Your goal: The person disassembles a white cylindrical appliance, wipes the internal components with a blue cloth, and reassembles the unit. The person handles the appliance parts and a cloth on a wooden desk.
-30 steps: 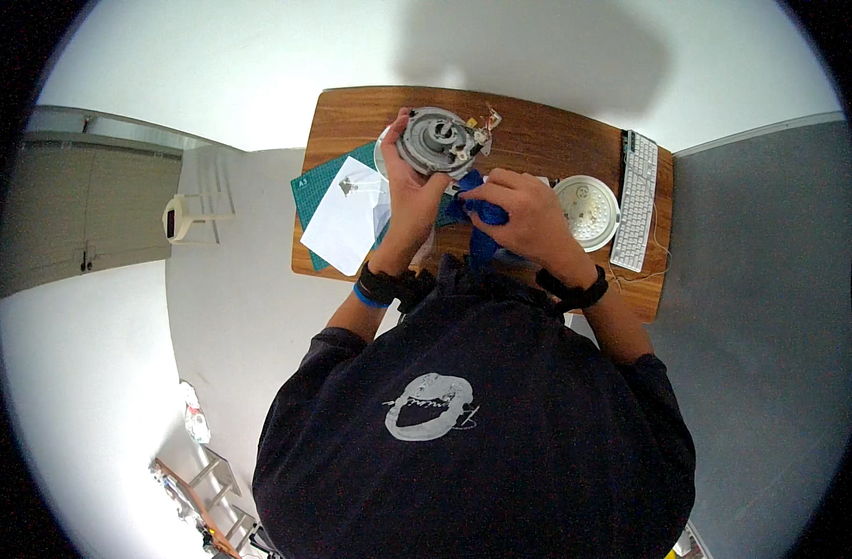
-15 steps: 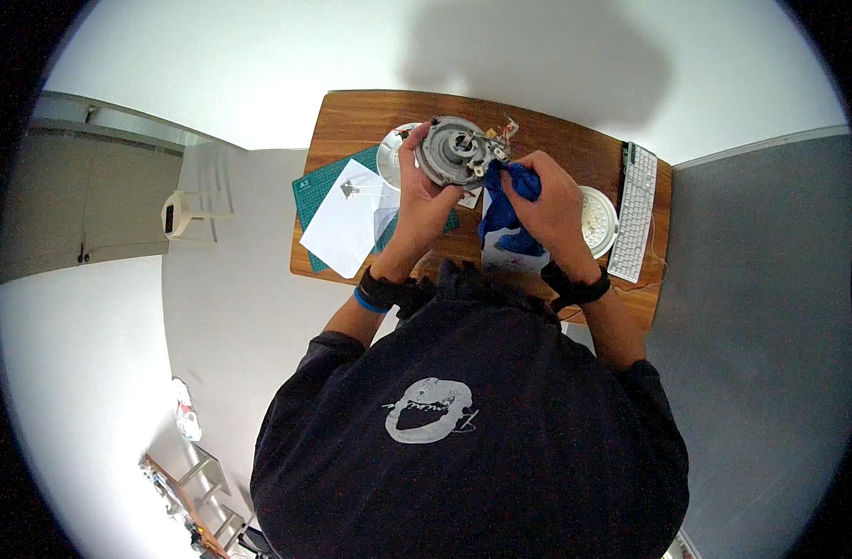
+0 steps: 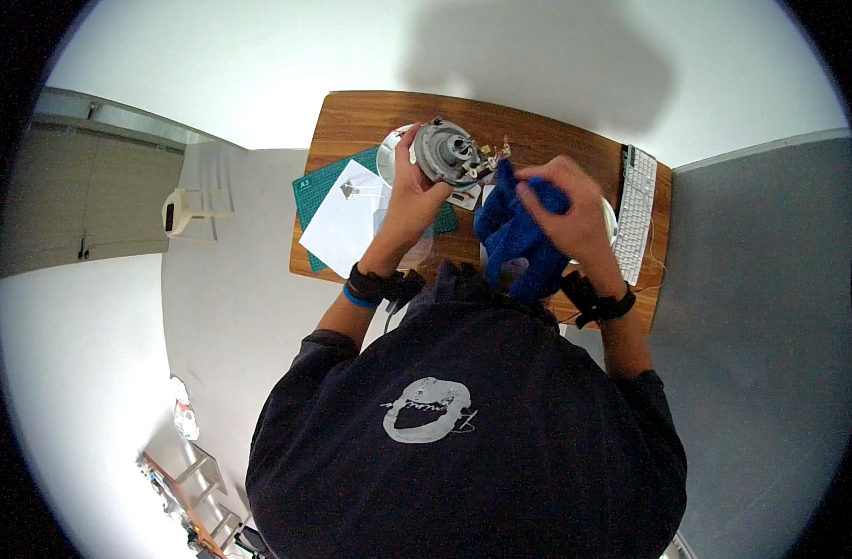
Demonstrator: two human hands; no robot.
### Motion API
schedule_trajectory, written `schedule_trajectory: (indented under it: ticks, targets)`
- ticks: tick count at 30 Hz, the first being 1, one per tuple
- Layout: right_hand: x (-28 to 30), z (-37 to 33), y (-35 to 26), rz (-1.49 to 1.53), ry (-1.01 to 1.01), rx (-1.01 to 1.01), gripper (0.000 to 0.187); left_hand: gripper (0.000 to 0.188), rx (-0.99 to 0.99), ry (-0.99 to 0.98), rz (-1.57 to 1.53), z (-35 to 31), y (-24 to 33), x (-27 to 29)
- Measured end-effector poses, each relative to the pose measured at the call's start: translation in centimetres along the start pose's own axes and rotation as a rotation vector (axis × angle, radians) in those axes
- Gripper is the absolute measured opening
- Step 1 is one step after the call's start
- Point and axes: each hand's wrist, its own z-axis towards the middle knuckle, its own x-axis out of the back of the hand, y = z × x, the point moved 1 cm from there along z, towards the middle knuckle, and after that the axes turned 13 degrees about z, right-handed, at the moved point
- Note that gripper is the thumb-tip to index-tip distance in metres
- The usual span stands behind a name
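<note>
A round grey metal part point(image 3: 437, 149) with a raised hub and wired terminals along its right side is tilted up above the table. My left hand point(image 3: 410, 191) grips it by its left and lower rim, thumb in front. In my right hand point(image 3: 573, 207) is a bunched blue cloth point(image 3: 519, 238), pinched between thumb and fingers and hanging down toward me. The cloth's upper tip comes close to the terminals; whether it touches them I cannot tell. Behind the metal part shows the edge of a white round dish point(image 3: 386, 160).
A green cutting mat point(image 3: 309, 197) with white paper sheets point(image 3: 340, 233) and a binder clip point(image 3: 350, 190) lies on the left of the wooden table point(image 3: 351, 114). A white keyboard point(image 3: 637, 214) runs along the right edge. Another white dish point(image 3: 611, 224) is mostly hidden behind my right hand.
My right hand has drawn the cloth right and away from the metal part, and more of the cloth hangs loose. My left hand has shifted the part slightly left and tilted it.
</note>
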Motion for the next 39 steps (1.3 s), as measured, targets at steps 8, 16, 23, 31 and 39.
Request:
schedule_trajectory:
  ticks: [8,16,23,31,39]
  targets:
    - [4.9,2.8,0.3,-0.47,-0.109,0.181,0.028,0.079,0.081,-0.243,-0.176,0.2,0.7,1.8]
    - [1.7,4.7,3.5,-0.405,-0.234,0.275,0.03,0.076,0.084,-0.438,-0.03,-0.6,1.2,0.9]
    - [-0.4,5.0,2.4,-0.428,-0.49,0.408,0.037,0.075,0.007,-0.458,0.052,-0.7,0.8,0.1]
    - [-0.2,3.8,4.0,-0.629,-0.434,0.365,0.035,0.074,0.065,-0.45,0.028,-0.7,0.8,0.4]
    - [-1.3,3.5,2.9,-0.515,-0.418,0.412,0.027,0.076,0.07,-0.465,0.085,-0.1,0.2,-0.3]
